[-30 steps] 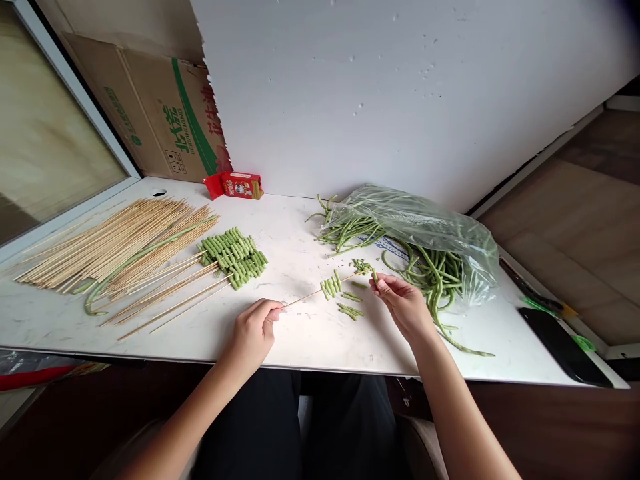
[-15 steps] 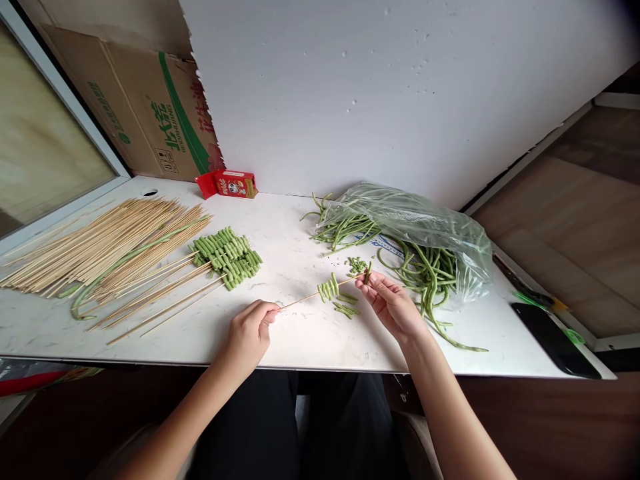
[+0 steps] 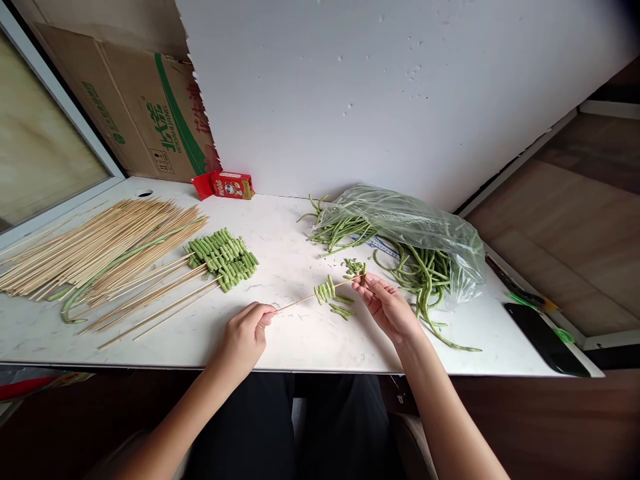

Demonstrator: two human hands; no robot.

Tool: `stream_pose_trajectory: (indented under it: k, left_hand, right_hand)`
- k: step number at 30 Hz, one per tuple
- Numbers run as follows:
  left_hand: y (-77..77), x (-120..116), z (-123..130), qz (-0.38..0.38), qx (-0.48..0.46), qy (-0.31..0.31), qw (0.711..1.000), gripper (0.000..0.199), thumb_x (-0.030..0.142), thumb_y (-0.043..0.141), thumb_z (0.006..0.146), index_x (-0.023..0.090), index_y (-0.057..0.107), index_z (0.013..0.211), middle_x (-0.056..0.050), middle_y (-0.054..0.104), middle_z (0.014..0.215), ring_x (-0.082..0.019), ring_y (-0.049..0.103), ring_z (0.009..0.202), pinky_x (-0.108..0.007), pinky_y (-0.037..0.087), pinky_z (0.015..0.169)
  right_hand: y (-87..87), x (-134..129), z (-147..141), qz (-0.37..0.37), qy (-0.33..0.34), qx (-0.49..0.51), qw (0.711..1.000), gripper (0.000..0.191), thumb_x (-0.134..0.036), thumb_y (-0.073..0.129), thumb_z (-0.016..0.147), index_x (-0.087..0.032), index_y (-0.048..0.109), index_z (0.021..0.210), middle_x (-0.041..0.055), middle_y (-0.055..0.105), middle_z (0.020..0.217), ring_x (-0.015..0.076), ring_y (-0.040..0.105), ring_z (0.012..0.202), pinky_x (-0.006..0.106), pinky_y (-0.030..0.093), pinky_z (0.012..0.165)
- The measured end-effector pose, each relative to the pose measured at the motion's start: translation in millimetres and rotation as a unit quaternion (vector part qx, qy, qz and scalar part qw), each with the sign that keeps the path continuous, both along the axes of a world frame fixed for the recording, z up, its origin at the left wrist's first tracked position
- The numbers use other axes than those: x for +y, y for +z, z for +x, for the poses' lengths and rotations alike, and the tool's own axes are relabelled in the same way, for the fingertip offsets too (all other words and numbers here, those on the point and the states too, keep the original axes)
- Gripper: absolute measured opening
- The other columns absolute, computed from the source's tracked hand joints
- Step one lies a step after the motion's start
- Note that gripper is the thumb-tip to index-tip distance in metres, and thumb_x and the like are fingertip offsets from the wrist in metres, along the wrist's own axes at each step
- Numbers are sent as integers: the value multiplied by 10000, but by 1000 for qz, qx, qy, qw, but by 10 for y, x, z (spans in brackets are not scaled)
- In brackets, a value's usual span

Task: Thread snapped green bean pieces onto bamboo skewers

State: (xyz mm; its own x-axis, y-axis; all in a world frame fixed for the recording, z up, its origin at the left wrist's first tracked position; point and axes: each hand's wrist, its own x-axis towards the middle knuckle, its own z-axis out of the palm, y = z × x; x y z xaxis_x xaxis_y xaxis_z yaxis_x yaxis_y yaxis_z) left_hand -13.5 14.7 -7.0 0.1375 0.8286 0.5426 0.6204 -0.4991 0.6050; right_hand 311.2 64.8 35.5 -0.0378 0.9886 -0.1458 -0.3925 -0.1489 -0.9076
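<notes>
My left hand [image 3: 247, 333] is closed round the near end of a thin wooden skewer [image 3: 296, 303]. Several cut green bean pieces [image 3: 325, 291] are threaded side by side along it. At the skewer's far tip, my right hand [image 3: 385, 305] pinches another bean piece [image 3: 363, 274] between thumb and fingers. Loose bean pieces [image 3: 343, 311] lie on the white table just below the skewer, and small bean ends [image 3: 353, 267] form a little heap behind it. Filled bean skewers [image 3: 223, 259] are stacked to the left, their sticks pointing toward the lower left.
Many bare skewers [image 3: 95, 243] cover the table's left side, a long bean across them. A clear bag [image 3: 405, 213] of long beans [image 3: 430, 270] lies at the back right. Further right are a black phone [image 3: 545, 339] and scissors [image 3: 515, 280]. A red box [image 3: 233, 185] stands by the wall.
The whole view has shifted slightly, moving the table items a little left. Both hands keep their hold, with the skewer and the bean piece at its tip almost unchanged.
</notes>
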Motion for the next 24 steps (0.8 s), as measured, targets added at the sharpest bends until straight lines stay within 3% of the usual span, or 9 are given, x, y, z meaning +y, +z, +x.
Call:
stream_pose_trajectory:
  k: [9, 19, 24]
  left_hand:
    - [-39, 7, -9, -2, 2, -4, 1000, 286, 38, 446, 960, 200, 681, 986, -37, 747, 861, -166, 730, 761, -262, 581, 698]
    - [-26, 11, -5, 7, -9, -6, 1000, 425, -74, 404, 790, 198, 691, 944, -23, 744, 830, -161, 744, 742, -240, 584, 684]
    - [-67, 5, -19, -4, -7, -7, 1000, 431, -89, 402, 788, 192, 690, 943, -30, 748, 852, -162, 738, 768, -239, 582, 709]
  right_hand:
    - [3, 2, 25, 4, -11, -40, 999, 277, -442, 912, 816, -219, 855, 970, 56, 807, 978, 157, 733, 846, 261, 636, 869]
    - [42, -9, 15, 17, -11, -81, 997, 245, -455, 908, 805, -229, 864, 888, 52, 784, 905, 168, 693, 806, 281, 612, 811]
    - [62, -17, -6, 14, -21, -79, 997, 268, -457, 940, 762, -221, 867, 864, 46, 779, 872, 170, 689, 807, 288, 597, 798]
